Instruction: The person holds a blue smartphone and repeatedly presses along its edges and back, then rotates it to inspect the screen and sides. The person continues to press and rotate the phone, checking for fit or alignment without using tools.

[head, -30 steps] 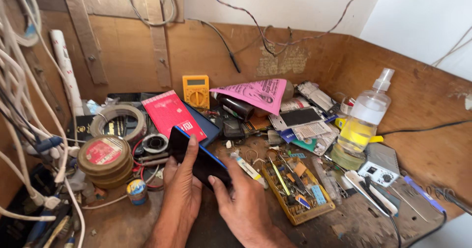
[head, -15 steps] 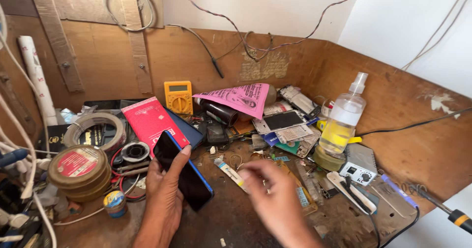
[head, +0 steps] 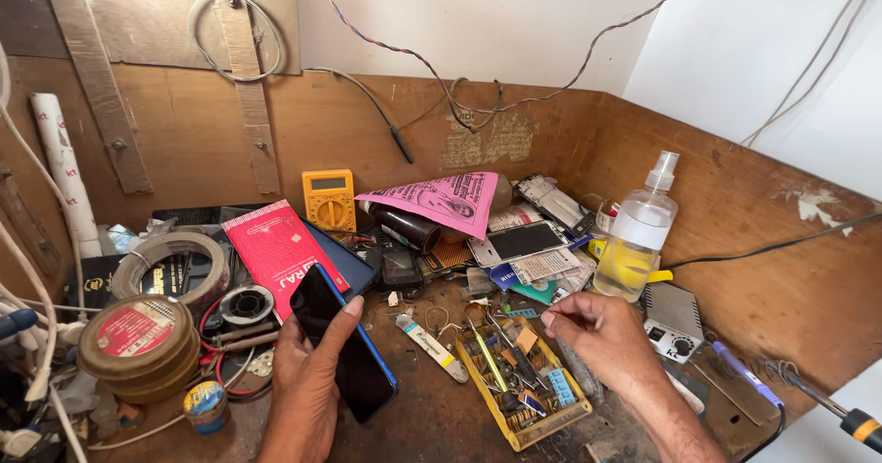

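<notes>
— Head view: where is the black smartphone with the blue edge (head: pixel 347 345)?
— Low over the brown wooden workbench (head: pixel 432 417), in the left hand (head: pixel 308 380) — fingers wrapped behind it, thumb across the screen.
— And the right hand (head: pixel 602 334)?
— Empty, fingers loosely curled over the yellow plastic parts tray (head: pixel 524 380) — clear spray bottle (head: pixel 636 233) behind.

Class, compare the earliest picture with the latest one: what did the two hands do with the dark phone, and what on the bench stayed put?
The right hand let go of the dark phone and moved off to the right; it now hovers empty over the yellow parts tray. The left hand kept its hold on the phone, thumb across the screen. The spray bottle, yellow multimeter and red booklet stayed where they were.
</notes>
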